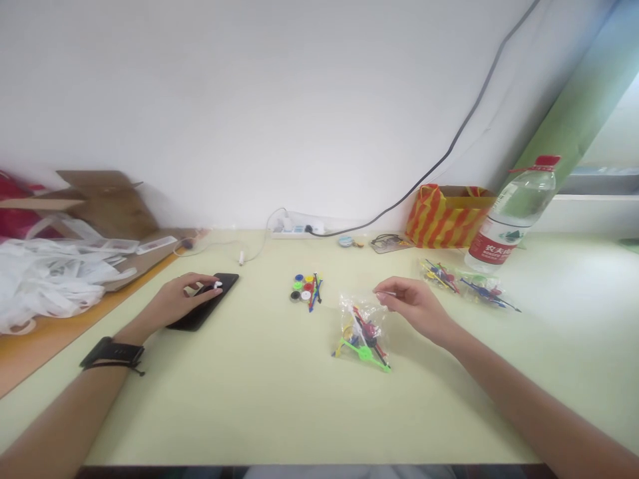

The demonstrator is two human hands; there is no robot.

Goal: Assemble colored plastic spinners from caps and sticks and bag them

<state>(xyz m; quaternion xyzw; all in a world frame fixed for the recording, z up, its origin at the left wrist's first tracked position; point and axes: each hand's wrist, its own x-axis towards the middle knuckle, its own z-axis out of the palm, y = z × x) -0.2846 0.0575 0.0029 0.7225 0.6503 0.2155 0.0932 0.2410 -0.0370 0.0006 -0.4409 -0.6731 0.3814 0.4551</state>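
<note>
**Against a white wall (249,100), a pale green table (239,412) in use**

At the far left, an open cardboard box (102,199) stands behind a heap of white straps (50,279). On the right, a large water bottle (514,216) with a red cap leans in view beside a red-and-yellow striped bag (444,219).

The left hand (177,299), with a black watch (112,352) on its wrist, is over a black phone (204,313). Its thumb and forefinger are nearly together, pinching a small white piece (217,285). The right hand (419,309) is at the upper right of a clear packet (364,336), its thumb and fingertips drawn close together; whether they have hold of anything, I cannot tell.

A white power strip (292,231) lies along the foot of the wall, with a dark cable plugged in. The clear packet lies on the table, right of the middle, full of coloured plastic parts, a bright green one lowest. Two similar packets (484,289) lie side by side near the bottle. Left of the clear packet, red, blue and black arrows (315,293) lie loose, just beside a cluster of small round discs (305,296) in blue, yellow, green, red, black and white.
</note>
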